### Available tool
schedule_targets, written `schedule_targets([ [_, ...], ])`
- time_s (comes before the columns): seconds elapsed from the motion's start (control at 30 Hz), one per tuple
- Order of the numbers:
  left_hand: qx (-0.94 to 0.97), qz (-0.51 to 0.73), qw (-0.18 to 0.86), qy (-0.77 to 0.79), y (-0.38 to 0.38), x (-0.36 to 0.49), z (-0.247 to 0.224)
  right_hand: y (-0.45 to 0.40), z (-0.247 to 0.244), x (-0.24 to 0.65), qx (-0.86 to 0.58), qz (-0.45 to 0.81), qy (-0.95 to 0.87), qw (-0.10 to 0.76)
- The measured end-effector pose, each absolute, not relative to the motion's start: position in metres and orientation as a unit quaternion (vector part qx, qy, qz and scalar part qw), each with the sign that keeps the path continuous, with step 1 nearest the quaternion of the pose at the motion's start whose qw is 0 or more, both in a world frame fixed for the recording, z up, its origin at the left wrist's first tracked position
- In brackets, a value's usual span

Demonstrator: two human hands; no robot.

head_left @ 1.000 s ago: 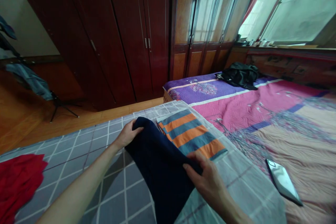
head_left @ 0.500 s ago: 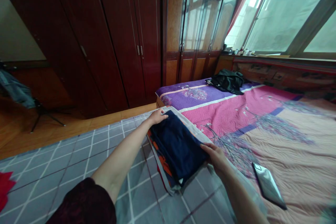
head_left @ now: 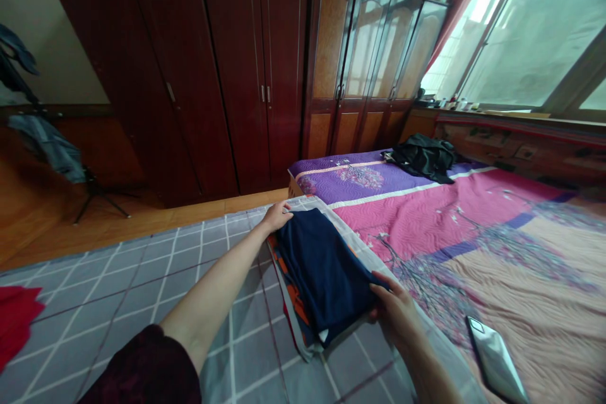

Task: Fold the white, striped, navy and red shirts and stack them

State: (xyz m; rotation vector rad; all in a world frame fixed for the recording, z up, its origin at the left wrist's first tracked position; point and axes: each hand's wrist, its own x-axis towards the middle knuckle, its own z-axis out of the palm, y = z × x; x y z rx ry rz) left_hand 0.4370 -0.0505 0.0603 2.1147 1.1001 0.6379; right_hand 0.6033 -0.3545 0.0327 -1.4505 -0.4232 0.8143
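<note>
A folded dark blue cloth (head_left: pixel 326 271) lies on a stack of folded clothes (head_left: pixel 294 295) with orange, grey and red edges, on the grey checked bedding (head_left: pixel 189 271). My left hand (head_left: pixel 277 216) pinches the blue cloth's far left corner, its fingers closed. At the right corner, my right hand (head_left: pixel 392 304) grips the same cloth between thumb and fingers. Some fingertips of the right hand are hidden under the cloth's edge.
A phone (head_left: pixel 497 358) lies on the patterned bedspread (head_left: pixel 426 208) to the right. Black clothing (head_left: pixel 421 156) rests farther back. Red cloth (head_left: pixel 17 322) is at the far left. A stand (head_left: pixel 95 192) and dark wardrobes (head_left: pixel 246 76) are behind.
The view has turned slightly left. Both hands keep hold of the blue cloth, whose top now looks smoother and more spread toward the right hand.
</note>
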Motion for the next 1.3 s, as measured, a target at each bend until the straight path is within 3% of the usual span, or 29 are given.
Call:
schedule_targets([
  [0.13, 0.780, 0.223, 0.372, 0.452, -0.058, 0.427, 0.051, -0.362, 0.040, 0.593, -0.648, 0.382, -0.189, 0.631],
  [0.5, 0.713, 0.206, 0.495, 0.453, -0.069, 0.401, 0.053, -0.372, 0.047, 0.518, -0.660, 0.278, -0.272, 0.643],
  [0.67, 0.708, 0.184, 0.498, 0.467, -0.070, 0.408, 0.054, -0.361, 0.059, 0.529, -0.611, 0.350, -0.178, 0.688],
  [0.77, 0.716, 0.177, 0.471, 0.483, -0.072, 0.409, 0.052, -0.362, 0.059, 0.538, -0.594, 0.378, -0.141, 0.696],
  [1.13, 0.820, 0.203, 0.237, 0.480, -0.098, 0.402, 0.067, -0.379, 0.011, 0.540, -0.696, 0.351, -0.349, 0.520],
  [1.3, 0.857, 0.186, 0.185, 0.444, -0.118, 0.413, 0.071, -0.377, 0.003, 0.543, -0.717, 0.319, -0.399, 0.474],
])
